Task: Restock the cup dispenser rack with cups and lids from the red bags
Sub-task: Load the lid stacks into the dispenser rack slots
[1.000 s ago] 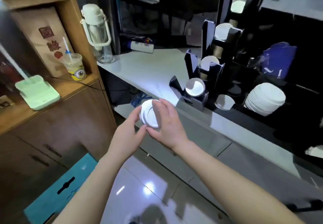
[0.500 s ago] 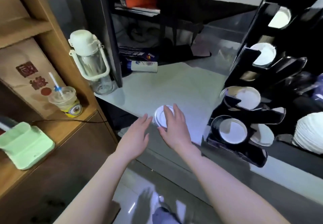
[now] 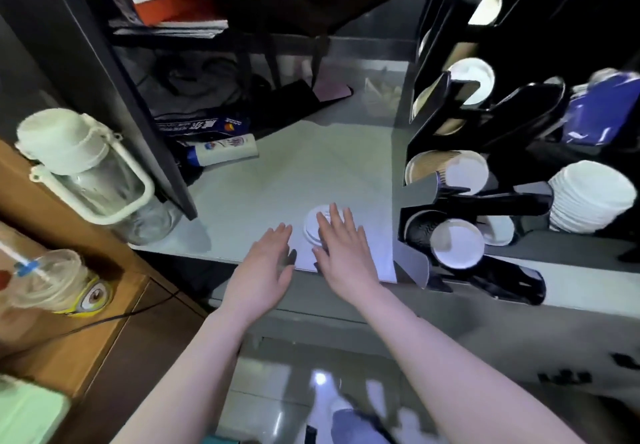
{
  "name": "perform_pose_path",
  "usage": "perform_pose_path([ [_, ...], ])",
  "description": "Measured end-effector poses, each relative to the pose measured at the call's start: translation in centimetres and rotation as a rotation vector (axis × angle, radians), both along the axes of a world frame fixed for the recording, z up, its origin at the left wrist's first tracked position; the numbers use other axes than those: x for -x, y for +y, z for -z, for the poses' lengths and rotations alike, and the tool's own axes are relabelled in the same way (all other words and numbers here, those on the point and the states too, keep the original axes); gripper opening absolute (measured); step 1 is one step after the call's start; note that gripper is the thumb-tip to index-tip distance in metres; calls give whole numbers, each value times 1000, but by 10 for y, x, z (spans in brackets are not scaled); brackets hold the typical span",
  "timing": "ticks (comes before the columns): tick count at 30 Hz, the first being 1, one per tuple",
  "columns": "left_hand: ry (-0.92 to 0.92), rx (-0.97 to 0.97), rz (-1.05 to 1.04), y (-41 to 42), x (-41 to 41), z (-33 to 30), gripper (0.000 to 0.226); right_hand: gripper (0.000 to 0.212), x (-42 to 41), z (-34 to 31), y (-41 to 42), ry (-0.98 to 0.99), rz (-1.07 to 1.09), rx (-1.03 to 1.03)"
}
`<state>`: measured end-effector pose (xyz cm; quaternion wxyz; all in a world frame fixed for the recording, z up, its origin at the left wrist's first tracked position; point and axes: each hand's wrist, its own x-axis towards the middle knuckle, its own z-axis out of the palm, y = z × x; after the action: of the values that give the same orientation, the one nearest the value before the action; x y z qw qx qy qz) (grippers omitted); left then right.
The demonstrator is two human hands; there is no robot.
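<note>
A: What are the hands doing with the lids?

B: The right hand [image 3: 346, 249] lies flat, fingers straight, over a small stack of white lids [image 3: 313, 227] on the counter [image 3: 277, 180]. It presses or steadies them; nothing is curled round them. The left hand [image 3: 265, 268] is just beside the stack, fingers spread and relaxed, holding nothing.

A: And the rack?

B: The black dispenser rack [image 3: 485, 201] stands to the right of the lids, near but apart. Its slots show cups, and a larger pile of lids [image 3: 588, 197] sits at its far side.

A: So which step is this?

B: I'd judge the small stack is parked on the counter, not yet loaded. No red bag is in view.

A: What next?

B: Probably gathering the stack between both hands, keeping it squared, and sliding it into a lid slot. Which slot is meant, I cannot tell.
</note>
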<state>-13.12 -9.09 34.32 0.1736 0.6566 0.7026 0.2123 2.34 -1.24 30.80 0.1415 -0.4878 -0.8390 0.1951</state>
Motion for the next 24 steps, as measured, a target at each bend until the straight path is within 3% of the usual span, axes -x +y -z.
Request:
perform_pose_path([
  [6, -35, 9, 207, -25, -12, 6, 68, 53, -18, -20, -56, 338, 44, 156],
  [12, -70, -10, 443, -37, -63, 10, 64, 42, -88, -22, -111, 398, 254, 271],
  [17, -53, 4, 678, -41, -145, 7, 62, 43, -174, -24, -151, 488, 468, 295],
  [24, -62, -50, 955, -47, -307, -14, 65, 41, -325, -48, -201, 585, 739, 168],
])
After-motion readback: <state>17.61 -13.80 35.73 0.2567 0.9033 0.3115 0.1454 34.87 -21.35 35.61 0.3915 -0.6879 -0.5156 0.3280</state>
